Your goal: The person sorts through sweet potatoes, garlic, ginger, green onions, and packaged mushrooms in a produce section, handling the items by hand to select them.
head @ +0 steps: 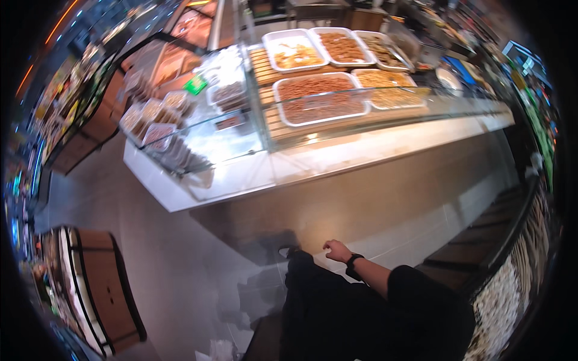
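My right hand (336, 251) hangs at my side with loosely bent fingers, holding nothing. A black watch or band (353, 266) circles its wrist. My left hand is out of view. Before me stands a white-edged food counter (307, 169) behind a low glass guard (316, 100), with a gap of floor between it and my hand. White trays hold reddish-brown food (316, 86), browned food (343, 46) and pale yellow food (384, 81). One more tray (293, 50) is only partly filled. At the counter's left end, clear plastic tubs (159, 135) sit stacked.
Grey tiled floor (158, 243) runs along the counter. A wooden display stand (104, 289) is at lower left, and another display case (97, 117) stands beyond it. Close on my right is a dark-edged bin of pale goods (494, 307). White plastic (221, 349) shows at the bottom edge.
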Demonstrator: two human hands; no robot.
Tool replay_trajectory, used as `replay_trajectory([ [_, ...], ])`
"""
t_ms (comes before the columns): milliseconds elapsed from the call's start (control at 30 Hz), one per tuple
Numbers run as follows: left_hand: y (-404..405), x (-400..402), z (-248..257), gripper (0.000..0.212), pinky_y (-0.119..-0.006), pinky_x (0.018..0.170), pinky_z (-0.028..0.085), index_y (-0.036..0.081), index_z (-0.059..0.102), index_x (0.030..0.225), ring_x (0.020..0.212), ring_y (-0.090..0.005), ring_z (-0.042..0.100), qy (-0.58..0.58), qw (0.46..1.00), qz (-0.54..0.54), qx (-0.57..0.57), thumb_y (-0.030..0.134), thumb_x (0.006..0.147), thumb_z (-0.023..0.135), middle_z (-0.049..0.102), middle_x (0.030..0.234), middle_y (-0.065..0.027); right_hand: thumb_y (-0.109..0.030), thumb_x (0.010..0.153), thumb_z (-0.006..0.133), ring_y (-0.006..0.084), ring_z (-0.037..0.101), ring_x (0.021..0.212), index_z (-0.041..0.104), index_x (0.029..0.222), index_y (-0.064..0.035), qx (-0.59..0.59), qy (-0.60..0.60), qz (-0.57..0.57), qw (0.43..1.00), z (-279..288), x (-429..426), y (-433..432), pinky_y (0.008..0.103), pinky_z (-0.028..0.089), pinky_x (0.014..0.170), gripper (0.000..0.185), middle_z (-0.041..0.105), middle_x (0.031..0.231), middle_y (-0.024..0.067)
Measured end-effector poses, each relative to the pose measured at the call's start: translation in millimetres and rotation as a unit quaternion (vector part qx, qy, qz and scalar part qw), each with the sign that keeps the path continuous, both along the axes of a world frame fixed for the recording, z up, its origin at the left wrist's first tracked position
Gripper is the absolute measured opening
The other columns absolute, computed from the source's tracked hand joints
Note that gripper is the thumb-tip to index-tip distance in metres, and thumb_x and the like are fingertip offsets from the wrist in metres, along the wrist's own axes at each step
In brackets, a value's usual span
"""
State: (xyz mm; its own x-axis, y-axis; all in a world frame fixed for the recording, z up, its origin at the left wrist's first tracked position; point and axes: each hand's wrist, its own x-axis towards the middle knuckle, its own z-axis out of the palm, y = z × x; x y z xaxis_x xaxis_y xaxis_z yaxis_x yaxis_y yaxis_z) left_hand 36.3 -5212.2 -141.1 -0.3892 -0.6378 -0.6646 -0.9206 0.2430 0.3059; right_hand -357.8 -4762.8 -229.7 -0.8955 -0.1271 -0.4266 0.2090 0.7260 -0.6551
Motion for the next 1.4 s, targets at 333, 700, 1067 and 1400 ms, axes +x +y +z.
replay_trajectory([
  [333, -107, -321, -96, 0.024, -0.034, 0.068, 0.051, 0.001, 0.07, 0.092, 0.074, -0.0178, 0.065, 0.167, 0.943, -0.28, 0.059, 0.015, 0.102, 0.054, 0.068, 0.078, -0.0067, -0.037, 0.096, 0.065, 0.0287, 0.074, 0.072, 0.08, 0.084, -0.0035, 0.14, -0.118, -0.211, 0.96, 17, 414, 195, 0.0422, 0.058, 0.068, 0.039, 0.073, 0.074, 0.0117],
  [700, 180, -379, -48, 0.021, -0.033, 0.067, 0.054, 0.004, 0.072, 0.105, 0.071, -0.0154, 0.066, 0.012, 0.852, -0.488, 0.19, 0.018, 0.105, 0.056, 0.072, 0.083, -0.0069, -0.038, 0.099, 0.067, 0.0275, 0.073, 0.077, 0.078, 0.099, -0.0119, -0.024, -0.267, -0.406, 0.873, -71, 539, 180, 0.045, 0.059, 0.068, 0.028, 0.073, 0.082, 0.0074],
  [1067, 576, -413, -23, 0.038, -0.049, 0.089, 0.058, 0.004, 0.076, 0.107, 0.099, -0.0406, 0.076, 0.047, 0.834, -0.547, 0.045, 0.035, 0.103, 0.055, 0.078, 0.098, -0.0217, -0.026, 0.109, 0.059, 0.0286, 0.067, 0.06, 0.07, 0.083, -0.003, -0.393, -0.136, -0.625, 0.661, -168, 579, 496, 0.0389, 0.054, 0.051, 0.037, 0.072, 0.076, 0.0143],
  [1400, 918, -476, -133, 0.037, -0.051, 0.094, 0.058, 0.004, 0.076, 0.11, 0.105, -0.0416, 0.075, -0.061, 0.605, -0.789, 0.085, 0.034, 0.098, 0.058, 0.079, 0.104, -0.0218, -0.037, 0.105, 0.069, 0.0144, 0.064, 0.057, 0.066, 0.067, -0.0033, -0.2, 0.035, -0.748, 0.632, -81, 528, 787, 0.0324, 0.049, 0.056, 0.051, 0.065, 0.061, 0.0049],
])
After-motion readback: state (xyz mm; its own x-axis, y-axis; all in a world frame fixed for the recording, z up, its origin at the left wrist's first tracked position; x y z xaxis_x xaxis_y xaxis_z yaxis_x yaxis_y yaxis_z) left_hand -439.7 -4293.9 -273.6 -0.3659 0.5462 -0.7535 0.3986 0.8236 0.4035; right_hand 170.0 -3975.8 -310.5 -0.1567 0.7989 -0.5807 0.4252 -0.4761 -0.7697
